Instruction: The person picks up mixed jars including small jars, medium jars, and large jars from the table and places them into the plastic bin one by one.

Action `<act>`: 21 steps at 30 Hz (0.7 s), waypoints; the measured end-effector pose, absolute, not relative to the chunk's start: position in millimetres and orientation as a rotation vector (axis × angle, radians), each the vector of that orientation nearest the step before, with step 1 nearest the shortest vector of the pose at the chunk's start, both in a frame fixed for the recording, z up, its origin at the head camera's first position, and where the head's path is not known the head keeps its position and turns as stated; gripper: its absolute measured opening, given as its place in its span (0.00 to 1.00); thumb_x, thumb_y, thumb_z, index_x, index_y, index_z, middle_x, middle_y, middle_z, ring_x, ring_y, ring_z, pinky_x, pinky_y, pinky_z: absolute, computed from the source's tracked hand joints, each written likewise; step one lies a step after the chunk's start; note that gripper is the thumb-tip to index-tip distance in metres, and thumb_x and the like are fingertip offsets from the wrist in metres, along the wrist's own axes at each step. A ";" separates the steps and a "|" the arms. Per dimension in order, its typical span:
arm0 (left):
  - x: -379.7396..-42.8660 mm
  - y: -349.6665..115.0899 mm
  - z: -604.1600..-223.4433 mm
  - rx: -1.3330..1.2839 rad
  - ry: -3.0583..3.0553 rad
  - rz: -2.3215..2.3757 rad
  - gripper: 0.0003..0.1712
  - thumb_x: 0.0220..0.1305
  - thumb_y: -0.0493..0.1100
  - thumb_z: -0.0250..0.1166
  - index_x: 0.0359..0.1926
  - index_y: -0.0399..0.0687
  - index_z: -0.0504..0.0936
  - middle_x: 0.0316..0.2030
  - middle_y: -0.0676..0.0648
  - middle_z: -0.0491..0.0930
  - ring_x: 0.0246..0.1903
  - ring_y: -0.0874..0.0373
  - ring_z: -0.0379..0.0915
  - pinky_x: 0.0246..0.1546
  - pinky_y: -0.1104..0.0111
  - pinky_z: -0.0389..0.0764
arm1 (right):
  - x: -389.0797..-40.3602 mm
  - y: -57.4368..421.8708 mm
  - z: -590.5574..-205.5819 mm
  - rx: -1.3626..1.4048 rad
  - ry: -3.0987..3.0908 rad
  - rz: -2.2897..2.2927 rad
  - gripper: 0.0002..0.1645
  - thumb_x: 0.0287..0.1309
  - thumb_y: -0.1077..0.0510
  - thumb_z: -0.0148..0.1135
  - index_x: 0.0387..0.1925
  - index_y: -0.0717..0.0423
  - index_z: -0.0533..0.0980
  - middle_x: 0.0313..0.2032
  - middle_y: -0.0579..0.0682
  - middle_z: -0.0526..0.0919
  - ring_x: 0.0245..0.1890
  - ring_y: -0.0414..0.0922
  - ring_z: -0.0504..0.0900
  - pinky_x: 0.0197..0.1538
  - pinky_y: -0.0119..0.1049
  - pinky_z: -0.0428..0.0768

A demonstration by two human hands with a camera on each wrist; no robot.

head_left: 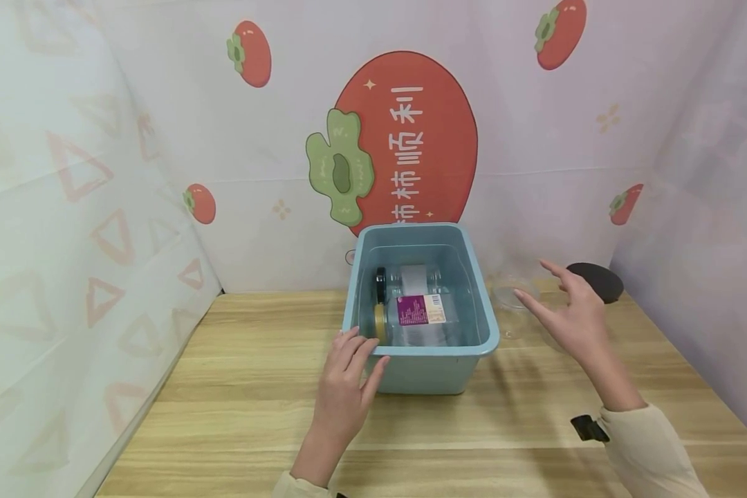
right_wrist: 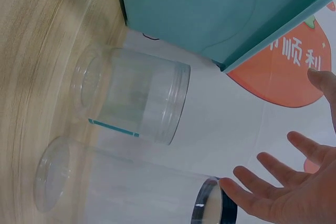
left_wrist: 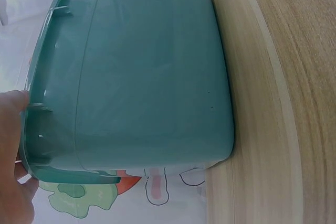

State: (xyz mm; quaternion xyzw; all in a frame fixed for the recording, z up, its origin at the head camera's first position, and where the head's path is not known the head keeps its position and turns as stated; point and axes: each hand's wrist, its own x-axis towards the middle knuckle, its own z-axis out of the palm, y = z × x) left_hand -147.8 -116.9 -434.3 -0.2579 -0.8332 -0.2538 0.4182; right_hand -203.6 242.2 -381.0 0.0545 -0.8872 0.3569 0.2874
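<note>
A light blue plastic bin [head_left: 423, 373] stands on the wooden table. My left hand [head_left: 345, 373] grips its near left rim, fingers over the edge and thumb outside. Inside lie two clear jars on their sides: one with a yellow lid and purple label [head_left: 413, 310], one with a black lid [head_left: 381, 285]. My right hand [head_left: 575, 318] is raised to the right of the bin, fingers spread and nothing held. Beside it stand a lidless clear jar [right_wrist: 134, 93] and a tall clear jar with a black lid [right_wrist: 228, 208], both upright.
The wooden table [head_left: 255, 415] runs up to a cloth backdrop [head_left: 274, 235] printed with persimmons. Cloth sides close in the left and right. The two standing jars are at the back right, close to the right side cloth.
</note>
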 end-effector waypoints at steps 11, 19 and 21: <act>-147.3 -116.6 -433.4 -0.644 -2.091 -0.627 0.26 0.83 0.55 0.54 0.49 0.36 0.86 0.45 0.42 0.85 0.60 0.40 0.79 0.68 0.42 0.78 | -202.3 248.4 -385.9 0.122 -2.370 0.930 0.43 0.63 0.52 0.76 0.73 0.62 0.70 0.64 0.74 0.75 0.59 0.72 0.75 0.55 0.73 0.75; -146.9 -116.5 -432.9 -0.644 -2.085 -0.622 0.27 0.84 0.56 0.52 0.49 0.36 0.86 0.44 0.41 0.85 0.60 0.40 0.79 0.68 0.42 0.78 | -198.5 250.5 -387.0 0.109 -2.356 0.958 0.43 0.63 0.53 0.76 0.74 0.62 0.70 0.65 0.74 0.74 0.60 0.72 0.74 0.54 0.73 0.77; -147.1 -116.5 -433.0 -0.644 -2.085 -0.623 0.27 0.84 0.56 0.52 0.49 0.36 0.86 0.45 0.41 0.85 0.60 0.40 0.79 0.68 0.42 0.78 | -196.9 250.5 -387.0 0.110 -2.345 0.967 0.43 0.62 0.55 0.77 0.74 0.61 0.70 0.66 0.73 0.74 0.61 0.72 0.74 0.54 0.72 0.78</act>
